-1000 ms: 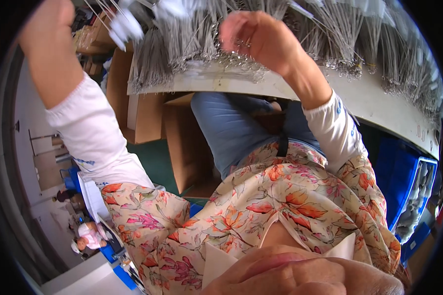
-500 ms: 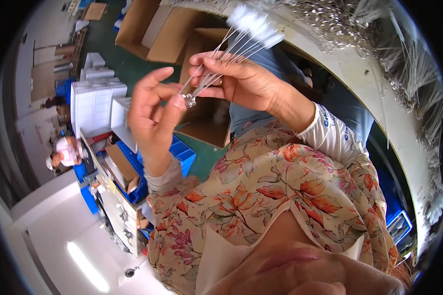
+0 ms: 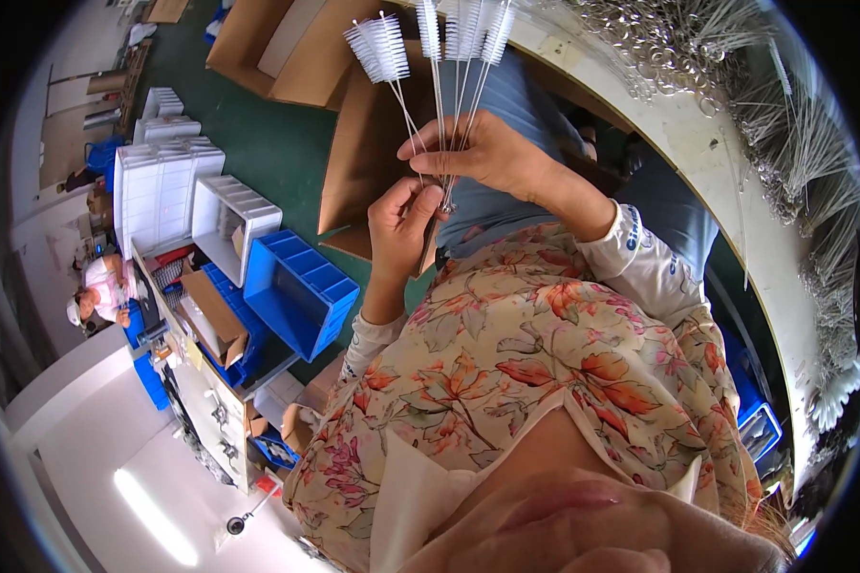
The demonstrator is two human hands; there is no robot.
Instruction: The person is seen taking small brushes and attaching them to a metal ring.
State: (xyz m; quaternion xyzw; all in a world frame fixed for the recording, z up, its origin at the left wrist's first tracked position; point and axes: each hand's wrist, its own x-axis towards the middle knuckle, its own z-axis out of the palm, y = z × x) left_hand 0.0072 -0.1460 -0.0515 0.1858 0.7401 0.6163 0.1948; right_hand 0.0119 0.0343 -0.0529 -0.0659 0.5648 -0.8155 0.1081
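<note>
At nine o'clock, near the left rim, a co-worker (image 3: 100, 291) in a pink top and white cap stands by a bench. White crates (image 3: 167, 196) rise at ten o'clock, one of them tipped so that its hollow inside shows, and a blue crate (image 3: 306, 296) lies open toward nine o'clock, nearer the middle. Down at eight o'clock a lit tube (image 3: 153, 516) glows against the pale ceiling. A carton (image 3: 320, 53) stands open at eleven o'clock on the green floor (image 3: 272, 143), with a second open one beside it, closer to the hands. Just short of twelve o'clock is the left hand (image 3: 401, 224), thumb and fingertips pinched together on the lower ends of the wire stems. The brushes (image 3: 430, 33) stand at twelve o'clock, fanned with white bristles up and stems running down to both hands; two or so lean toward eleven, the others form a looser group toward one. Small metal rings (image 3: 447, 205) cluster at the foot of the stems, by the left thumb. The right hand (image 3: 497, 158), toward one o'clock, closes narrowly around the stems higher up, thumb below and fingers curled over. Under it run blue jeans (image 3: 506, 95), and a floral shirt (image 3: 516, 372) fills six o'clock. The pale table (image 3: 698, 134) curves from one o'clock to four, heaped at two o'clock with a pile (image 3: 659, 48) of ringed wires, its far end blurred.
</note>
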